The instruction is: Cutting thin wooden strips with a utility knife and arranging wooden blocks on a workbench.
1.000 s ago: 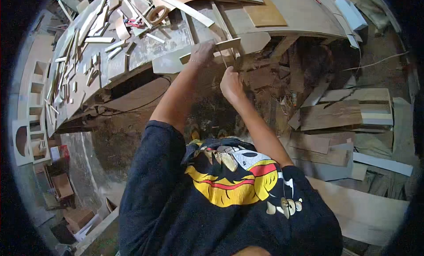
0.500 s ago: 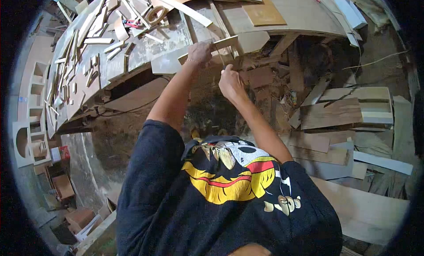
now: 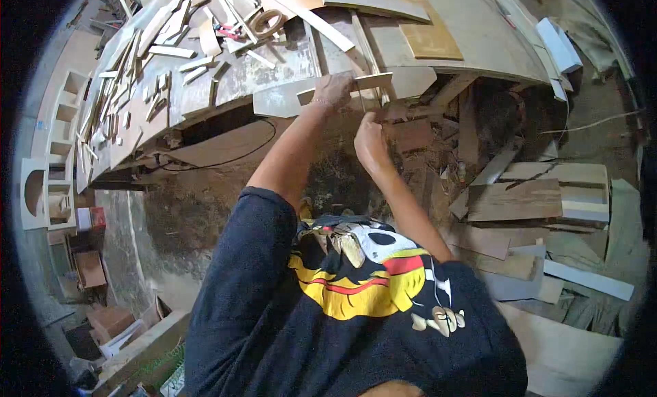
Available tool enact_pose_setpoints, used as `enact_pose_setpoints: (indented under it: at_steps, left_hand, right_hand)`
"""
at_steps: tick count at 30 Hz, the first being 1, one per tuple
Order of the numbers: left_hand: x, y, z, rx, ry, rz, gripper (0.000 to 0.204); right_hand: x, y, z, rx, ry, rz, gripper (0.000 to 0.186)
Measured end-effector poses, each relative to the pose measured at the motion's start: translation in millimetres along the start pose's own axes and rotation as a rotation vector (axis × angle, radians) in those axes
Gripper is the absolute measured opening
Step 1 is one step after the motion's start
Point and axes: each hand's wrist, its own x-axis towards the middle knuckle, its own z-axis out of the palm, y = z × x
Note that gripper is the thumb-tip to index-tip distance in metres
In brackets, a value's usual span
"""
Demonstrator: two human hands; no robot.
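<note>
A narrow strip of wood (image 3: 378, 80) lies across a pale board with angled ends (image 3: 277, 103) at the near edge of the bench. My left hand (image 3: 333, 90) is closed over the strip and holds it down on the board. Just below and to the right, my right hand (image 3: 370, 138) is closed round the lower end of a thin, narrow tool (image 3: 363, 101). The tool's slim shaft reaches up to the strip beside my left fingers. Its kind is too small to tell, and my fist hides its grip.
Wood offcuts (image 3: 171, 51), a tape roll (image 3: 267, 22) and a long white strip (image 3: 308, 17) lie on the bench (image 3: 233, 82). A brown panel (image 3: 428, 37) rests farther right. Boards (image 3: 513, 198) are stacked at the right; a shelf frame (image 3: 58, 150) stands at the left.
The whole view has shifted, so the bench appears lower and farther right. My right hand sits slightly nearer the bench edge. Both hands keep their hold.
</note>
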Motion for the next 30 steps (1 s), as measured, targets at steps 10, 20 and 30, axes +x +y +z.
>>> enact_pose_setpoints:
  at_steps: [10, 20, 30]
  left_hand:
    - [-1.3, 1.4, -4.3, -0.019, 0.053, 0.006, 0.037]
    - [-4.8, 14.6, -22.7, 0.073, -0.073, -0.039, 0.024]
    - [-1.1, 9.1, -13.0, 0.005, -0.095, -0.097, 0.032]
  right_hand:
    - [23.4, -7.0, 8.0, 0.357, 0.086, -0.003, 0.023]
    - [34.4, -8.4, 10.0, 0.231, 0.07, -0.036, 0.024]
    - [24.5, -6.3, 8.6, 0.105, 0.126, -0.083, 0.023]
